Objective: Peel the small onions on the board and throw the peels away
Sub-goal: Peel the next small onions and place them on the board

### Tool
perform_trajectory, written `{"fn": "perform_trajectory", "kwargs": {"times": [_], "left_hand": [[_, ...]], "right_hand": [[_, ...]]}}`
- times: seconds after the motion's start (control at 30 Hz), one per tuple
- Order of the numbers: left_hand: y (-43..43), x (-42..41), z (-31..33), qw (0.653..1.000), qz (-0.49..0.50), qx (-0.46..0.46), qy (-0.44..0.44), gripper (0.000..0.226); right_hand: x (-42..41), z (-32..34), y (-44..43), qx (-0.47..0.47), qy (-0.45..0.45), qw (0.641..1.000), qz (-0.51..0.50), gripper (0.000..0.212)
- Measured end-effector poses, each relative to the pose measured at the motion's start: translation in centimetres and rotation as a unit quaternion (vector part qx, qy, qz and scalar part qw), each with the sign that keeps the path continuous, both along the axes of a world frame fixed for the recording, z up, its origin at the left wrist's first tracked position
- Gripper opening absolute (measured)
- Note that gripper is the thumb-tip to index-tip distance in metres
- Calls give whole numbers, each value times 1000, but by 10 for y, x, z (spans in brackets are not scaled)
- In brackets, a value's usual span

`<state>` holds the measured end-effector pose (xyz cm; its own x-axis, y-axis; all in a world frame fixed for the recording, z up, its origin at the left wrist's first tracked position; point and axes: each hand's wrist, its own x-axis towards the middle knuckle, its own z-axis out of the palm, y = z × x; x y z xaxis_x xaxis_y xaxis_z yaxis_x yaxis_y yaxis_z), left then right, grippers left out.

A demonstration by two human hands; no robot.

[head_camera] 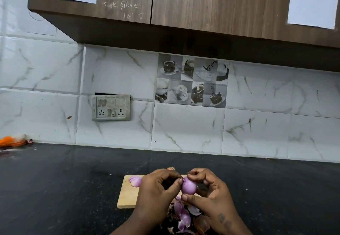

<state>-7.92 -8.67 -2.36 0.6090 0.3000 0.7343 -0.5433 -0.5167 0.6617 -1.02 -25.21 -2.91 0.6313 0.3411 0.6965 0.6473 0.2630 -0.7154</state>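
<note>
- Right above the wooden board (128, 192), both hands are holding one small purple onion (188, 186), lifted clear of the wood
- Right hand (211, 196) is gripping the onion, thumb under it and fingertips (192, 176) curling over its top
- Left hand (158, 190) is pinching at the onion's upper left side, thumb and forefinger closing on the skin there
- Another peeled onion (135, 181) is lying at the board's far left corner
- Loose peels (184, 216), purple and brown, are piling up at the board's near edge, below the hands
- Black counter (64, 188) is carrying the board, with a switch panel (111, 107) sitting on the tiled wall well behind it
</note>
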Motion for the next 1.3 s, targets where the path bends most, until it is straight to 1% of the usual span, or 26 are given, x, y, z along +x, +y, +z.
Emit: {"fn": "perform_trajectory", "kwargs": {"times": [0.13,0.2,0.27,0.33,0.47,0.53,0.63,0.73,0.8,0.9,0.97,1.03,1.1,1.2,1.3], "left_hand": [[1,0,7,988,-91,-114,57,14],[0,-1,9,977,-129,-153,72,11],[1,-3,9,972,-139,-174,78,9],[3,-3,8,976,-117,-164,81,11],[7,-3,5,991,-59,-79,92,19],[6,-4,4,994,-44,-38,89,18],[6,-4,4,995,-34,5,92,16],[7,-5,2,991,-56,19,117,15],[6,-5,1,989,-75,20,128,18],[2,-7,2,987,-97,1,129,13],[3,-5,1,988,-91,-5,127,16],[5,-3,-1,989,-70,0,127,16],[6,-4,-3,991,-36,0,129,18],[22,-5,1,991,38,-16,128,23],[68,5,11,981,130,-45,139,24]], "right_hand": [[0,-4,5,14,9,1000,8,47],[0,-4,4,26,28,999,26,48],[1,-1,2,36,37,998,39,47],[4,0,-1,56,50,996,50,50],[7,1,-4,92,86,989,74,74],[5,4,-7,83,100,988,78,77],[-1,7,-8,58,105,991,61,71],[-7,9,-7,50,132,989,47,65],[-12,13,-7,62,165,983,54,56],[-19,17,-8,105,228,965,82,33],[-20,17,-9,109,258,956,92,31],[-19,17,-8,73,246,964,72,33],[-17,18,-4,6,209,977,36,34],[-10,27,17,-86,159,984,1,30],[2,42,49,-164,91,982,-21,28]]}}
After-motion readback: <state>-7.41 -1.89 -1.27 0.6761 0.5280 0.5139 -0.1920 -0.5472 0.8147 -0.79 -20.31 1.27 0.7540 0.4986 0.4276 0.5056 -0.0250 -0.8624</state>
